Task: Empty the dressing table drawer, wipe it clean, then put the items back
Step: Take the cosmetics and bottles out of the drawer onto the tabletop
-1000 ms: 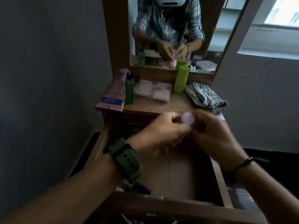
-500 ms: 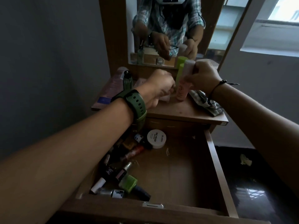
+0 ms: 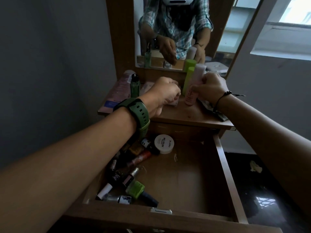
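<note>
We find the right hand (image 3: 209,89) gripping a pink bottle (image 3: 193,86) upright on the tabletop (image 3: 185,115), fingers curled round its 3 o'clock side. The left hand (image 3: 164,93) is fisted at its 9 o'clock; whether it pinches anything, we cannot tell. The drawer (image 3: 225,174) stands open at 6 o'clock.

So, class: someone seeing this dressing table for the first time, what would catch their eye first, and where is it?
Two forearms reach over the open drawer to the tabletop, where the right hand grips a pink bottle beside a green bottle. The left hand, fingers curled, wears a green watch. Nail polish bottles crowd the drawer's left side.
</note>
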`<action>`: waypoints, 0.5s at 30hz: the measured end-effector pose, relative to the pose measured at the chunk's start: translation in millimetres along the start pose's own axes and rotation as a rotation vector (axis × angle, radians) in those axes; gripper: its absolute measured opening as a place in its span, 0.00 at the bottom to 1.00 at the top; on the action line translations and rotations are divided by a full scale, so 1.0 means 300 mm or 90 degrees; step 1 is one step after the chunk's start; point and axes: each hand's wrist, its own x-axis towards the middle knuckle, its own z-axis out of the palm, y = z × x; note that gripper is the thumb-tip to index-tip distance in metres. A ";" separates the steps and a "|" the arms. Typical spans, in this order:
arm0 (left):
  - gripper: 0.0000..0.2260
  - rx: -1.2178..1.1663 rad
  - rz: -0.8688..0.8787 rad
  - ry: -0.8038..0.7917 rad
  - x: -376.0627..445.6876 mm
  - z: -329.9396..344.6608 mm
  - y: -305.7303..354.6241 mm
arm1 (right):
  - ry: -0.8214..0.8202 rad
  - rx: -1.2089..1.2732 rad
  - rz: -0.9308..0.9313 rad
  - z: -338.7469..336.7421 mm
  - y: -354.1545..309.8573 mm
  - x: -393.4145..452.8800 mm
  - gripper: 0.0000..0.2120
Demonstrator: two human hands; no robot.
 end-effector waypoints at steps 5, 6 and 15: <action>0.18 0.009 0.002 -0.003 -0.006 0.002 -0.005 | -0.026 0.060 0.043 -0.001 0.001 -0.014 0.07; 0.18 0.013 0.005 -0.004 -0.009 0.001 -0.007 | -0.028 0.058 0.046 -0.001 0.001 -0.016 0.08; 0.14 0.064 0.017 0.002 -0.104 -0.035 -0.143 | 0.137 0.068 -0.026 0.010 -0.003 -0.254 0.08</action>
